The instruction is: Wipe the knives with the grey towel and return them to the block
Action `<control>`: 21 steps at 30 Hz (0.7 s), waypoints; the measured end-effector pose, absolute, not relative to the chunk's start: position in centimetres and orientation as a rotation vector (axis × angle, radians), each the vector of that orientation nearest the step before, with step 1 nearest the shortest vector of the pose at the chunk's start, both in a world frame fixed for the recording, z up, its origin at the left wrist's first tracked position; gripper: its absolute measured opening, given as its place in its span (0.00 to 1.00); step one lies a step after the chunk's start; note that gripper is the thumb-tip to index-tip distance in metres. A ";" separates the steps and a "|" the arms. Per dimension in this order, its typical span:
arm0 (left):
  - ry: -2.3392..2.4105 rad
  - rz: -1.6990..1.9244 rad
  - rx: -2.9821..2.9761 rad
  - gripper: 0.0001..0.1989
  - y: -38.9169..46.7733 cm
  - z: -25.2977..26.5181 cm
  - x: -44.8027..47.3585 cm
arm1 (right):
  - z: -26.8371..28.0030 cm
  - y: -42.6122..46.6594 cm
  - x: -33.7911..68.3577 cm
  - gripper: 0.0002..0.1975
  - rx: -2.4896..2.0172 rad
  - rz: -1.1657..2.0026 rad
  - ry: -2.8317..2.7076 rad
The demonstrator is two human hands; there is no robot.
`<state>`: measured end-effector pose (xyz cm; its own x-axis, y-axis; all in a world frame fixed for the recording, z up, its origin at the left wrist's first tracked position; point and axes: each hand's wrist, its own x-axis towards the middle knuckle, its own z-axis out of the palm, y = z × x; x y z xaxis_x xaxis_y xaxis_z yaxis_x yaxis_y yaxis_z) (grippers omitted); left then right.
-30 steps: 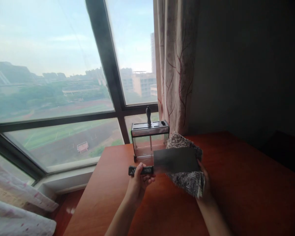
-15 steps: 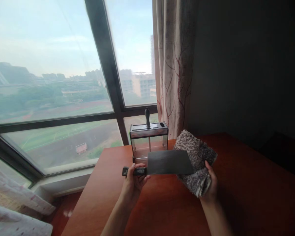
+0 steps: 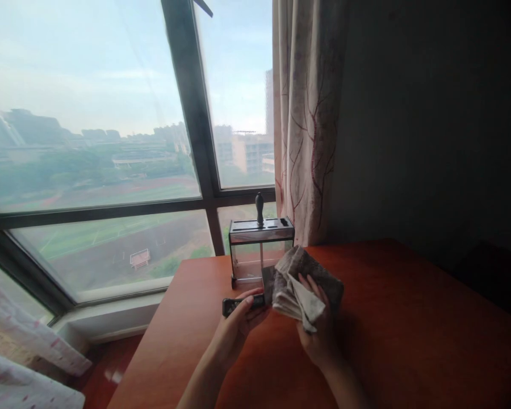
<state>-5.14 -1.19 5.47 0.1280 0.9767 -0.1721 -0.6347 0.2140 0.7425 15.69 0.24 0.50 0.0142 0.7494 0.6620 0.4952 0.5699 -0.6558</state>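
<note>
Gripping a knife with a black handle and flat dark-grey metal blade [image 3: 268, 283], your left hand [image 3: 237, 326] is closed around the handle, thumb along the top. Knife is in front of the landmark: a clear-walled rectangular knife holder with a silver-and-black slotted top [image 3: 262, 229]. Handle end points left of it, blade runs right.

Your right hand [image 3: 321, 332] has a folded grey-and-white fuzzy cloth [image 3: 293, 277], fingers spread over its face, in front of the holder and to its right. Cloth hides most of your blade, only a strip by the handle shows. Can't tell you how much of the cloth actually touches metal.

Holder stands upright on the reddish-brown wooden table [image 3: 174, 346]; your cloth overlaps its lower right corner in view. Black rounded handle [image 3: 259, 210] sticks straight up from its top.

Behind the holder and to its right you've got a pale curtain with red branch print [image 3: 304, 125]; behind and left, a dark-framed glass window [image 3: 189, 113].
</note>
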 end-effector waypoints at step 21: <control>0.733 1.230 0.578 0.15 -1.0 5.2 -5.7 | 1.5 0.2 16.0 0.37 -1.061 -0.147 -1.960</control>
<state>-5.69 -1.02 5.17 0.1634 0.9692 -0.1842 -0.6236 0.2462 0.7420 15.97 0.16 1.53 -0.2511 0.6216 0.7420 0.7255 0.6283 -0.2808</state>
